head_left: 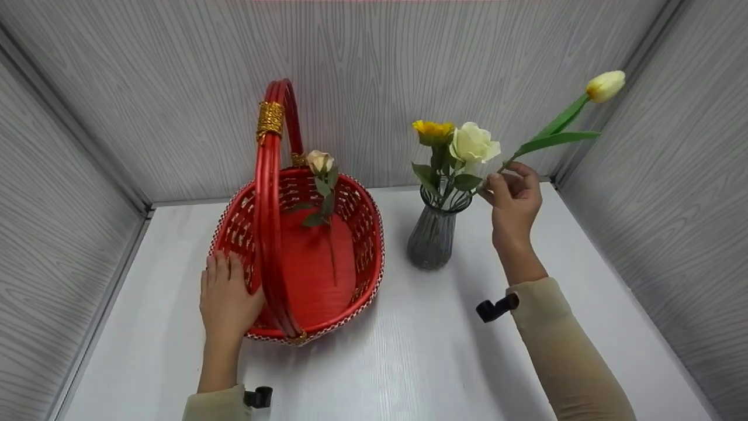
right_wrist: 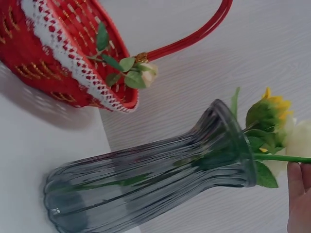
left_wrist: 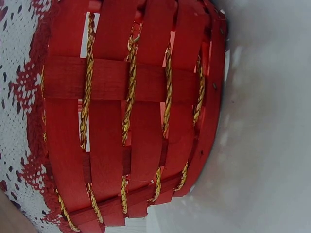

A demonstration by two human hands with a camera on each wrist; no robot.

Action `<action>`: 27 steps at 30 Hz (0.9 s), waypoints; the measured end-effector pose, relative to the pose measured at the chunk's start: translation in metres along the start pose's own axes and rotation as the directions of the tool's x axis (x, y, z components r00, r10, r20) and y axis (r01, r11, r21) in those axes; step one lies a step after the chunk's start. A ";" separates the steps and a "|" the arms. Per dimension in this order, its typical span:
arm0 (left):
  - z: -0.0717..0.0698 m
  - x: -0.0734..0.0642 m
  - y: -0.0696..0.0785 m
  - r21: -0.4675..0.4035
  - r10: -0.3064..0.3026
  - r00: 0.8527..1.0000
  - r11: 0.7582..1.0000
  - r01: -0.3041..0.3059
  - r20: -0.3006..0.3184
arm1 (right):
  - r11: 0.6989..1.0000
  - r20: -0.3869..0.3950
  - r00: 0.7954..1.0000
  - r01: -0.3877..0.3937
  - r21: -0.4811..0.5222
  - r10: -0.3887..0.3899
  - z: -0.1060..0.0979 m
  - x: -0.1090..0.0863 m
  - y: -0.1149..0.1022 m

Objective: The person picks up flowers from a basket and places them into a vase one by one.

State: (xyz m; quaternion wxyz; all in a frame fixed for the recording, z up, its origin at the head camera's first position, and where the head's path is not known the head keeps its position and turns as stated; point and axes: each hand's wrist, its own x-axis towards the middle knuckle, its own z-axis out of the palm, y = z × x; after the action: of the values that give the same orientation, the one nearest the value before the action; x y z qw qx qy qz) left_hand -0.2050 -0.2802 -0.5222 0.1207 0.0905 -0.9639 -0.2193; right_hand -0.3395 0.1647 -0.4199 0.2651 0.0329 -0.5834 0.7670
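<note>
My right hand point(head_left: 517, 202) pinches the green stem of a pale yellow tulip point(head_left: 606, 86), its bloom up and to the right. The stem's lower part reaches the mouth of a grey ribbed glass vase point(head_left: 431, 237). A yellow flower point(head_left: 433, 130) and a white rose point(head_left: 472, 143) stand in that vase. My left hand point(head_left: 228, 298) rests on the left rim of a red woven basket point(head_left: 374, 257), fingers fairly straight; its thumb is partly hidden by the handle. Inside the basket leans a cream rose point(head_left: 320, 162). The left wrist view shows mostly the basket's side point(left_wrist: 112, 121).
The basket's tall red handle point(head_left: 270, 199) arches over it, with gold wrapping. All this stands on a white table point(head_left: 409, 351). Grey wood-patterned panels point(head_left: 374, 70) close in the back and both sides.
</note>
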 end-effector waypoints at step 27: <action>0.001 0.000 0.000 -0.002 -0.018 1.000 1.000 0.018 0.025 | 0.981 0.100 0.980 -0.164 -0.105 0.174 -0.004 -0.007 0.009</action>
State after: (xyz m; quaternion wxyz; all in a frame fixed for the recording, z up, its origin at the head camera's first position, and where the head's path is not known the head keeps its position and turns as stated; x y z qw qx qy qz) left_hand -0.2054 -0.2801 -0.5226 0.1067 0.0964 -0.9642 -0.2227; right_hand -0.3368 0.1641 -0.4320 0.1682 0.0118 -0.6339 0.7548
